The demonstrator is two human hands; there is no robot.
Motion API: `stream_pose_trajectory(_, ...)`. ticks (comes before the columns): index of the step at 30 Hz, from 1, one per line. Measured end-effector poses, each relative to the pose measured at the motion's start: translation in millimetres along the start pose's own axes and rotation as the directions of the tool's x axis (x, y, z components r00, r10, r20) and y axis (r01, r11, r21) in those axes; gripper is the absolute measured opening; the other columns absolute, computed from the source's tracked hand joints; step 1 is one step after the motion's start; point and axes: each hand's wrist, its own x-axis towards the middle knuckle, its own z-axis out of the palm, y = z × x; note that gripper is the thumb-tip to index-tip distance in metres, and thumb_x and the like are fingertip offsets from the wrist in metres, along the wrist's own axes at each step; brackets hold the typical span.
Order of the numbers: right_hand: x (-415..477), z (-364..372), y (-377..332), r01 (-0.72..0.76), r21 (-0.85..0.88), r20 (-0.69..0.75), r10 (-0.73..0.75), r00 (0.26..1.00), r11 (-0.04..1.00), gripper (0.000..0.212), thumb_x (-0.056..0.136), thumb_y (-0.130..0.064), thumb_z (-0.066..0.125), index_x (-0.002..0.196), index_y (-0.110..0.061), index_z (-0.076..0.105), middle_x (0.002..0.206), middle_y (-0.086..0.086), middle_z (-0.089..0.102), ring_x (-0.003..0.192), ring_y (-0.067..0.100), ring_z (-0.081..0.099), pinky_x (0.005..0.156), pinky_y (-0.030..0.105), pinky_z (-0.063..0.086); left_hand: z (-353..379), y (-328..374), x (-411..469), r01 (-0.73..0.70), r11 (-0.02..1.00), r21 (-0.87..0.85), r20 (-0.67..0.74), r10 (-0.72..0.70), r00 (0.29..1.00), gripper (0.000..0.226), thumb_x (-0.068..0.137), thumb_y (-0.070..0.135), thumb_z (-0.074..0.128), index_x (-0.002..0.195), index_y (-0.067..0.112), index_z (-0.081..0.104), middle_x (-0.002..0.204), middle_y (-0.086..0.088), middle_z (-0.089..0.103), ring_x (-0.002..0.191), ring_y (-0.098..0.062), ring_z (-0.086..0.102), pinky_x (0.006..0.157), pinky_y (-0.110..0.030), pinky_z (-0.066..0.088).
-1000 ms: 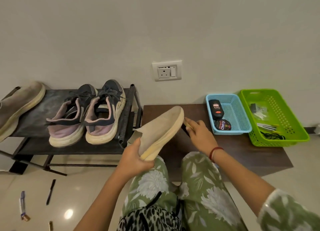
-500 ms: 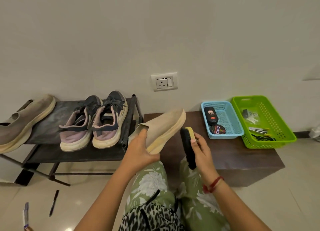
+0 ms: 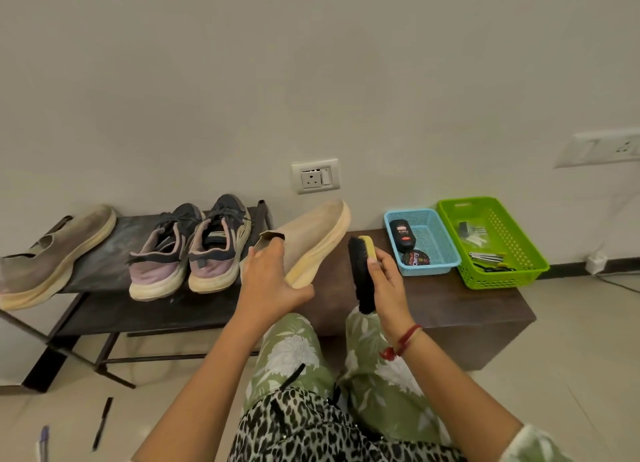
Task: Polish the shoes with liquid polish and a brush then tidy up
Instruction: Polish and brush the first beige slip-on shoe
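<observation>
right hand [image 3: 386, 285] | drew brush [image 3: 358, 274] off shoe [image 3: 311, 240] | now apart, upright

Left forearm bare, reaching forward and up over the lap. Left hand [image 3: 273, 281] grips the heel end of a beige shoe [image 3: 311, 235], fingers over the collar, thumb under the sole. Right forearm bare, red thread at the wrist. Right hand [image 3: 384, 283] curls round a brush [image 3: 360, 274], held upright with the bristles facing left. The hands are level and apart.
</observation>
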Motion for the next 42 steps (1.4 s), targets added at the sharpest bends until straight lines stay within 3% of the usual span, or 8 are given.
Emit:
stream_pose_trajectory(2, -7.0, 3.4, 3.0, -0.001, -0.004, 0.009, 0.001, 1.000, 1.000, 0.017, 0.100, -0.019, 0.046, 0.111, -0.026, 0.057, 0.090, 0.006, 0.057, 0.083, 0.027, 0.054, 0.068, 0.037, 0.048, -5.5, -2.7, -5.2, -0.011, 1.000, 0.006, -0.022, 0.012, 1.000, 0.049, 0.053, 0.036, 0.070, 0.080, 0.016, 0.034, 0.070, 0.012, 0.034, 0.067, -0.006, 0.028, 0.089, -0.050, 0.036)
stream_pose_trajectory(7, -20.0, 23.8, 3.4, 0.006, -0.036, 0.030, -0.005, 1.000, 0.999, 0.016, 0.099, -0.018, 0.046, 0.109, -0.026, 0.056, 0.087, 0.001, 0.056, 0.081, 0.022, 0.055, 0.071, 0.039, 0.047, -21.2, -19.0, -16.5, -0.120, 0.988, 0.096, -0.105, 0.130, 0.986, 0.051, 0.052, 0.038, 0.067, 0.085, 0.021, 0.033, 0.079, 0.009, 0.035, 0.078, -0.015, 0.034, 0.072, -0.035, 0.028)
stream_pose_trajectory(10, -21.9, 46.2, 0.4, 0.015, -0.025, 0.037, -0.014, 0.999, 1.000, 0.015, 0.099, -0.021, 0.047, 0.111, -0.027, 0.055, 0.088, 0.001, 0.056, 0.083, 0.023, 0.055, 0.074, 0.042, 0.048, -34.7, -29.5, -24.5, -0.151, 0.976, 0.159, -0.161, 0.177, 0.971, 0.053, 0.053, 0.038, 0.066, 0.090, 0.024, 0.031, 0.088, 0.008, 0.035, 0.085, -0.010, 0.028, 0.093, -0.048, 0.036)
stream_pose_trajectory(12, -23.1, 60.4, -0.6, 0.006, -0.011, 0.038, -0.005, 0.999, 1.000, 0.013, 0.099, -0.026, 0.048, 0.108, -0.032, 0.056, 0.092, 0.002, 0.057, 0.085, 0.029, 0.057, 0.075, 0.045, 0.050, -44.6, -35.9, -29.1, -0.151, 0.969, 0.197, -0.185, 0.188, 0.965, 0.054, 0.053, 0.037, 0.066, 0.094, 0.023, 0.034, 0.093, 0.010, 0.035, 0.091, -0.011, 0.032, 0.108, -0.057, 0.026)
stream_pose_trajectory(16, -27.2, 88.4, -2.5, -0.013, 0.010, 0.098, 0.012, 0.995, 1.000, 0.011, 0.091, -0.044, 0.055, 0.100, -0.047, 0.061, 0.103, 0.008, 0.062, 0.097, 0.040, 0.060, 0.086, 0.056, 0.050, -69.4, -54.3, -32.7, -0.129, 0.941, 0.314, -0.239, 0.210, 0.948, 0.060, 0.055, 0.044, 0.061, 0.105, 0.019, 0.040, 0.106, 0.004, 0.047, 0.111, -0.018, 0.039, 0.111, -0.060, 0.016)
stream_pose_trajectory(22, -19.9, 123.3, -9.7, -0.089, 0.044, 0.337, 0.069, 0.939, 0.995, 0.030, 0.093, -0.021, 0.046, 0.119, -0.035, 0.053, 0.113, 0.005, 0.062, 0.094, 0.020, 0.064, 0.069, 0.034, 0.052, -105.2, -96.3, -27.0, -0.008, 0.920, 0.392, -0.323, 0.145, 0.935, 0.062, 0.057, 0.052, 0.053, 0.106, 0.016, 0.041, 0.109, -0.002, 0.051, 0.120, -0.023, 0.038, 0.108, -0.065, 0.019)
stream_pose_trajectory(37, 14.1, 146.6, 18.6, -0.143, 0.048, 0.352, 0.117, 0.929, 0.989, 0.039, 0.091, -0.011, 0.057, 0.125, -0.030, 0.054, 0.111, 0.008, 0.066, 0.101, 0.029, 0.065, 0.084, 0.050, 0.054, -137.2, -216.0, 28.5, 0.305, 0.800, 0.516, -0.446, -0.053, 0.893, 0.072, 0.062, 0.061, 0.047, 0.104, 0.004, 0.049, 0.109, -0.016, 0.055, 0.117, -0.039, 0.049, 0.100, -0.074, 0.018)
stream_pose_trajectory(42, 13.7, 140.3, 31.8, -0.194, 0.058, 0.331, 0.164, 0.929, 0.979, 0.037, 0.091, -0.009, 0.057, 0.121, -0.031, 0.057, 0.108, 0.005, 0.068, 0.096, 0.024, 0.067, 0.075, 0.042, 0.056, -141.5, -262.2, 48.5, 0.401, 0.719, 0.567, -0.422, -0.164, 0.891, 0.065, 0.061, 0.040, 0.080, 0.106, 0.004, 0.050, 0.111, -0.017, 0.055, 0.110, -0.039, 0.051, 0.101, -0.074, 0.019)
